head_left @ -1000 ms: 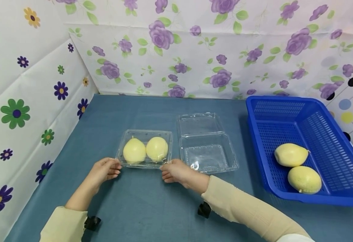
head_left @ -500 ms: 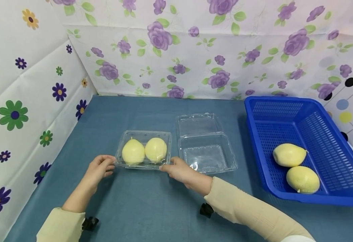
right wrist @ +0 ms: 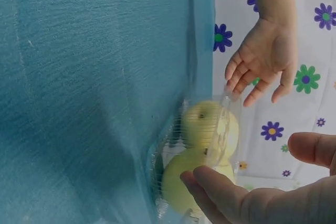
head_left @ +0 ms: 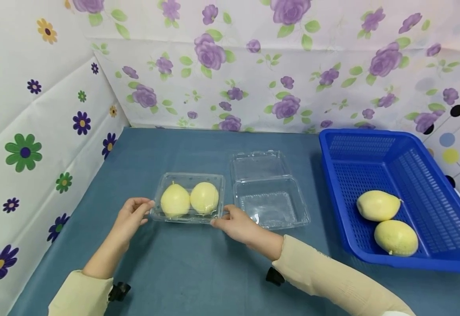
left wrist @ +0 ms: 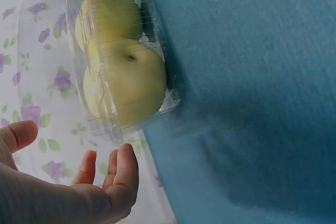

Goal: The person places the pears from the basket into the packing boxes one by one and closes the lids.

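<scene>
A closed clear plastic clamshell box stands on the table, with two pale yellow pears inside. At its near left corner is my left hand, its fingertips right by the rim. The left wrist view shows those fingers loosely extended and the thumb well apart from them. My right hand is at the near right corner of the box. In the right wrist view its fingers lie straight along the box's side, thumb spread away.
Right of the closed box lies a second clear clamshell box, lid folded back, nothing inside. A blue plastic basket with two more pears stands at the right. Flower-printed sheets line the back and left.
The right hand's thumb and fingers have spread apart at the box corner. The left hand has shifted slightly and its fingers have loosened. The box and pears stay in place.
</scene>
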Demonstrator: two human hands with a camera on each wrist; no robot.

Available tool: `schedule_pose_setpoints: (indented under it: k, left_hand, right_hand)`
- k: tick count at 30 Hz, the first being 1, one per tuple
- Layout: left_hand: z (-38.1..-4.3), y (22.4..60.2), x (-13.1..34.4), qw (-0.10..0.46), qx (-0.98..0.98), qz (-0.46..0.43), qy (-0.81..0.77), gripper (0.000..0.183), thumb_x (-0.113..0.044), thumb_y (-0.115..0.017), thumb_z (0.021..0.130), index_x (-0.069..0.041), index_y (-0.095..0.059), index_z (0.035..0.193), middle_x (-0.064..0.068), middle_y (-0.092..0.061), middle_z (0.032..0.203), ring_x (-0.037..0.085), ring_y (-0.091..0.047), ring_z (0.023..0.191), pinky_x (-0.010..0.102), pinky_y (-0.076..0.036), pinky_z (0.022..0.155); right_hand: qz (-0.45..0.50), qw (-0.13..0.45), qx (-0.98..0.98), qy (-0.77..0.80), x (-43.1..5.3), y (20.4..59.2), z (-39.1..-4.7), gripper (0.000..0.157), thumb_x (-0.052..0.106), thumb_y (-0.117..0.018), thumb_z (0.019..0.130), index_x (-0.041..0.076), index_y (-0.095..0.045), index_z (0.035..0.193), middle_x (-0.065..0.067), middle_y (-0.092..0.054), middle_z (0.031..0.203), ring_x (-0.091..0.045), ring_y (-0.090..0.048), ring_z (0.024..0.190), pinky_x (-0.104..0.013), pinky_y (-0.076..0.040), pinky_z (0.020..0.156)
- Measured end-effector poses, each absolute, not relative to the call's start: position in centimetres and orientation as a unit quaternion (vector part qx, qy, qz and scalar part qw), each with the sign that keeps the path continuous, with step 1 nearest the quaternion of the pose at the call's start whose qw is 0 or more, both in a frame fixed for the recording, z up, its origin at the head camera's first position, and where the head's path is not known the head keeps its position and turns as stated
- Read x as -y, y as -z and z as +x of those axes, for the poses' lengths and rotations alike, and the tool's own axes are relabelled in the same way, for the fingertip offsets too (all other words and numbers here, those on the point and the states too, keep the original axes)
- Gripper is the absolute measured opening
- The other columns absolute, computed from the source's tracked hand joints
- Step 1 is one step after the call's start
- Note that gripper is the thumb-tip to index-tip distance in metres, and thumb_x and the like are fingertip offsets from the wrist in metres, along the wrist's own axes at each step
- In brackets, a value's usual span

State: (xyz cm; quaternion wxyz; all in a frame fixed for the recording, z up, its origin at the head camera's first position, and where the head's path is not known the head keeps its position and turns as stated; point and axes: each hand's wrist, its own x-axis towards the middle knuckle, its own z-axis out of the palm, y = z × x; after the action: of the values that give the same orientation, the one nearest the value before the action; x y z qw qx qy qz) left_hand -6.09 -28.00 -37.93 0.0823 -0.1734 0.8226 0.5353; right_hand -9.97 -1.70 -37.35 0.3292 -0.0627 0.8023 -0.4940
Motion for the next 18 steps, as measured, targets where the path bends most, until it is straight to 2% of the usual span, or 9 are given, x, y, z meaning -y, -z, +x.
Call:
schedule_pose_setpoints:
  k: [10, 18]
  left_hand:
    - [-6.2, 37.7, 26.8, -0.034, -0.89, -0.148, -0.431, 0.047, -0.026, -0.05, 0.098, 0.007, -0.039, 0.131, 0.028, -0.037, 0.133, 0.04, -0.041, 0.119, 0.053, -0.04, 0.093]
    - [-6.4, 37.6, 25.1, -0.048, -0.914, -0.121, -0.383, 0.049, -0.025, -0.055, 0.095, 0.004, -0.041, 0.132, 0.027, -0.039, 0.13, 0.039, -0.041, 0.118, 0.053, -0.041, 0.088]
  right_hand:
    - [-0.065, 0.331, -0.797, 0.5, 0.6, 36.6, -10.0, 0.063, 0.027, -0.059, 0.094, -0.002, -0.034, 0.143, -0.023, -0.049, 0.135, -0.039, -0.048, 0.123, -0.054, -0.042, 0.098]
    - [-0.072, 0.317, -0.798, 0.507, -0.4, 36.6, -10.0, 0.062, 0.026, -0.06, 0.093, -0.001, -0.035, 0.144, -0.022, -0.047, 0.137, -0.038, -0.045, 0.127, -0.053, -0.043, 0.098]
